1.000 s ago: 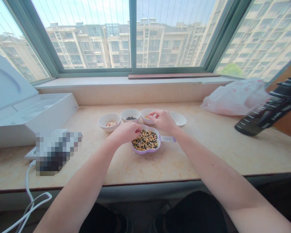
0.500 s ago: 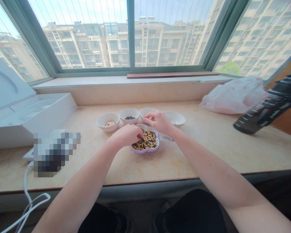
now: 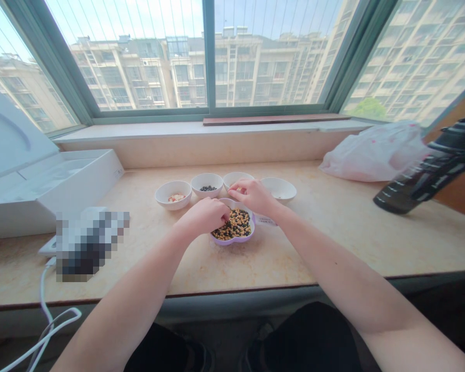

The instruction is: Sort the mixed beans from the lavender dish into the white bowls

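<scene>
A purple-and-white lobed dish holds mixed yellow and black beans. My left hand is over its left side, fingers pinched together at the beans; what they hold, if anything, is hidden. Behind the dish, my right hand hovers at the third white bowl with thumb and fingers pinched, and I cannot make out what is between them. Pale and reddish bits lie in the leftmost white bowl. Black beans are in the second white bowl. The rightmost white bowl is partly behind my right hand.
On the left stand an open white box and a blurred-out object, with a white cable hanging over the table edge. To the right are a plastic bag and a dark bottle. A window ledge runs behind.
My left hand has lifted slightly and shifted a little right over the dish. The reddish-yellow bit seen at my right fingertips earlier no longer shows; that hand has barely moved.
</scene>
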The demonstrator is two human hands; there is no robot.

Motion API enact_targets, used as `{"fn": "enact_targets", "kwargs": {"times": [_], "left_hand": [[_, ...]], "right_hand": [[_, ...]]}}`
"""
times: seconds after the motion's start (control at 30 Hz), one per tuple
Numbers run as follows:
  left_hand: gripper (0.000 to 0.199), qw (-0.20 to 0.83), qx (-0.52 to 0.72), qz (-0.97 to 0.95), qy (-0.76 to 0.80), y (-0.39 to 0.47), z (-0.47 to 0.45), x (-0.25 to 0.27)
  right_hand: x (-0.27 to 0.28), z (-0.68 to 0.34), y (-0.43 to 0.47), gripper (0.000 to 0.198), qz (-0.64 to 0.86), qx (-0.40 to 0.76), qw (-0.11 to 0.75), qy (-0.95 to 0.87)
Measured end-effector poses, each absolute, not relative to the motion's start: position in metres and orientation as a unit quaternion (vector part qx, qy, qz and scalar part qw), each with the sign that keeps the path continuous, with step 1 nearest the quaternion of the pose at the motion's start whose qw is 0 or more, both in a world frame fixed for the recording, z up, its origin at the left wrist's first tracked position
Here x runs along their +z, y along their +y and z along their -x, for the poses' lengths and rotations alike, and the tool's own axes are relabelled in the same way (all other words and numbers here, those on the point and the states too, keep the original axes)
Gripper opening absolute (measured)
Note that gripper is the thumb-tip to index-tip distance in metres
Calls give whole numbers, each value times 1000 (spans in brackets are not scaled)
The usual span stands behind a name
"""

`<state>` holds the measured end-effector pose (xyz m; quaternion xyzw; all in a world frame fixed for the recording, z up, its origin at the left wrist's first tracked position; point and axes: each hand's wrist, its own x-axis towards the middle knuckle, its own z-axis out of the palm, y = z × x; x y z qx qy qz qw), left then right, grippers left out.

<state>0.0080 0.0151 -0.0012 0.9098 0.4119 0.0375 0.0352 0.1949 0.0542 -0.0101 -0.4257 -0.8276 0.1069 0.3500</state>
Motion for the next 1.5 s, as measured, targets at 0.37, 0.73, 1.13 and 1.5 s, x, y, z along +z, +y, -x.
{"fn": "enact_targets", "kwargs": {"times": [0.37,0.73,1.13,1.5], "left_hand": [[24,128,222,-872,417,23,6,0],[28,619,562,-479,265,25,10,20],[20,715,586,-332,191,27,14,23],[31,564,609,-490,266,23,5,19]], "right_hand": [[-7,-196,53,18,421,115,338,-834],[-6,-194,49,21,435,148,319,-829],[-5,-193,46,19,441,153,312,-828],[-4,-193,46,23,440,189,320,-818]]}}
